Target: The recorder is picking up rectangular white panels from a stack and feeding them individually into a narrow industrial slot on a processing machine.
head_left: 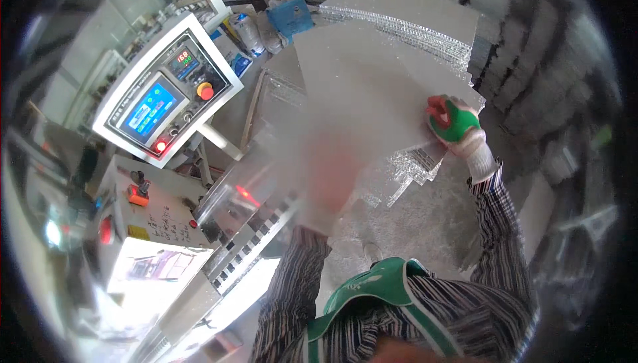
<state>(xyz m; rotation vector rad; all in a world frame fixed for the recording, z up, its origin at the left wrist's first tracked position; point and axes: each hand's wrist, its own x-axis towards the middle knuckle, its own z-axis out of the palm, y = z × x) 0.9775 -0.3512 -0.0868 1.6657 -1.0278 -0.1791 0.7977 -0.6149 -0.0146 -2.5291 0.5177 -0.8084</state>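
Note:
A flat light-grey panel [359,77] is spread before me, over a pile of similar sheets with silvery, ragged edges [405,173]. At its right edge is my right hand [455,123], in a white glove with a green palm. Its fingers are curled in against the panel edge, closed on it. My left hand [334,173] is at the panel's near left part, beside the machine's checkered strip [256,240]. A hazy blur over the middle of the view hides its fingers, so its grip does not show.
At left stands a white control panel [169,90] with a lit screen and a red stop knob, above a machine cabinet [156,207]. A thick stack of silver-edged sheets [405,14] lies at the back. Behind are a blue package [290,18] and a clear bottle [248,34].

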